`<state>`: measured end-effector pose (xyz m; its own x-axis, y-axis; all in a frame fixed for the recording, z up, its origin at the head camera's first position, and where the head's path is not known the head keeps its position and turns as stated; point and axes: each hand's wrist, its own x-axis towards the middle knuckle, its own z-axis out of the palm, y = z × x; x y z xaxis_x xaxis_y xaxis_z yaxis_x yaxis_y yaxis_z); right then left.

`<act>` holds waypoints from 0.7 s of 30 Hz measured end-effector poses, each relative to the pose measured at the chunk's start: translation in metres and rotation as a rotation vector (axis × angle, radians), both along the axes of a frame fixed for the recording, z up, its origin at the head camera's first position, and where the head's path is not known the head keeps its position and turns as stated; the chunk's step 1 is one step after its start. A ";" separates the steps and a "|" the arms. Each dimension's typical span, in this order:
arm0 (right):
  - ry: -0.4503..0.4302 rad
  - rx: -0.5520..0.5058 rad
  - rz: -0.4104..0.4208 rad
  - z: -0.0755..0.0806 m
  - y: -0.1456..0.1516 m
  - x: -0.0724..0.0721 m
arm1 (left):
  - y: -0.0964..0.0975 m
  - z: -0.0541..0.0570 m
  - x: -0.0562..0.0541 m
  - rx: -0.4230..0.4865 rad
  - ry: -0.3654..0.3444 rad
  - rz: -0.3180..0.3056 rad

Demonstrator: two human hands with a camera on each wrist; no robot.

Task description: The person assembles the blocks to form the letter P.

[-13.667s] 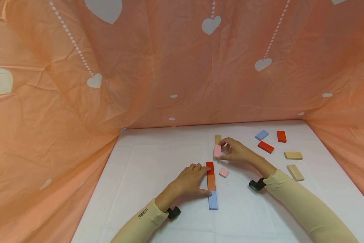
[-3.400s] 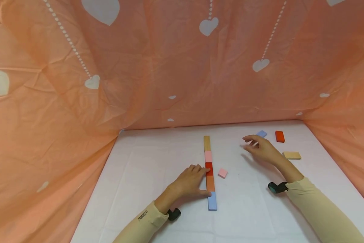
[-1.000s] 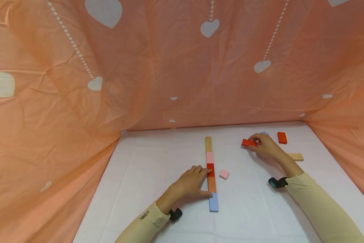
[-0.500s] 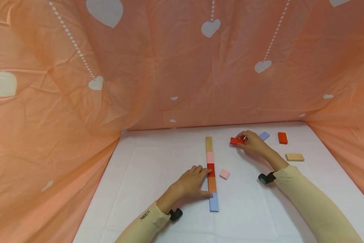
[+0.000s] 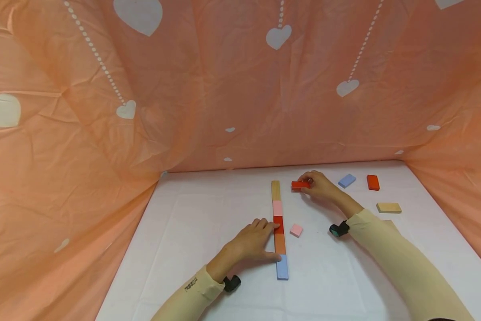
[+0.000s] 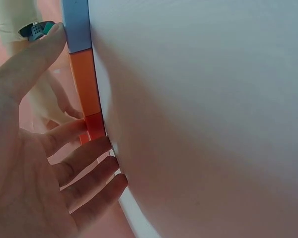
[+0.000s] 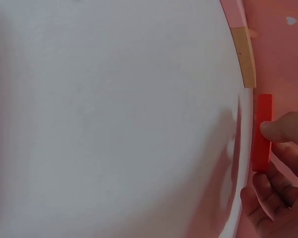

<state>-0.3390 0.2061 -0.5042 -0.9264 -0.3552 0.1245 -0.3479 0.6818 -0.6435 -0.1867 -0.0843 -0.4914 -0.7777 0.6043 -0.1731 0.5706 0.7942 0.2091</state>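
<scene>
My right hand [image 5: 318, 186] pinches a red block [image 5: 299, 185] between thumb and fingers, just right of the far end of a straight row of blocks. From far to near that row has a natural wood block [image 5: 275, 191], a pink block [image 5: 278, 207], a second red block [image 5: 278, 224], an orange block [image 5: 279, 244] and a blue block [image 5: 282, 267]. My left hand [image 5: 250, 240] lies along the row's left side, fingers spread, index fingertip on the row's red block and thumb on the blue one. In the right wrist view the held red block [image 7: 262, 134] appears edge-on near the wood block [image 7: 244, 57].
A small pink square block [image 5: 296, 230] lies right of the row. Farther right are a loose blue block [image 5: 346, 180], another red block [image 5: 373, 182] and a wood block [image 5: 389, 207]. One more wood block [image 5: 391, 224] is mostly hidden by the right sleeve. An orange cloth with hearts [image 5: 240, 89] surrounds the white table.
Over the last second my right hand has carried the red block left toward the row's far end. Earlier, the wood and pink blocks joined the row. My left hand has stayed in place.
</scene>
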 end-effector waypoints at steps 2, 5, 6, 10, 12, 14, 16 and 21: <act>-0.008 0.003 0.004 -0.001 -0.004 -0.003 | 0.000 0.000 0.000 0.002 -0.003 0.001; -0.024 0.011 0.008 -0.002 -0.009 -0.005 | 0.000 0.000 -0.001 0.005 -0.005 0.001; -0.032 0.014 0.006 -0.002 -0.010 -0.006 | 0.000 0.000 -0.001 0.006 -0.005 0.000; -0.049 0.032 0.004 0.001 -0.016 -0.007 | -0.001 -0.001 -0.001 0.005 0.003 -0.006; -0.052 0.040 0.003 0.002 -0.018 -0.008 | -0.001 -0.001 -0.001 0.004 0.005 -0.009; -0.053 0.046 0.008 0.003 -0.020 -0.009 | -0.001 -0.002 -0.001 0.004 0.005 -0.008; -0.053 0.051 0.013 0.003 -0.021 -0.010 | -0.001 -0.002 -0.001 0.007 0.002 -0.005; -0.080 0.065 0.014 0.002 -0.026 -0.014 | -0.001 -0.001 -0.001 0.007 -0.003 0.000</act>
<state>-0.3530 0.1800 -0.5023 -0.9276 -0.3728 0.0262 -0.3065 0.7188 -0.6241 -0.1875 -0.0848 -0.4922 -0.7771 0.6057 -0.1710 0.5701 0.7925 0.2167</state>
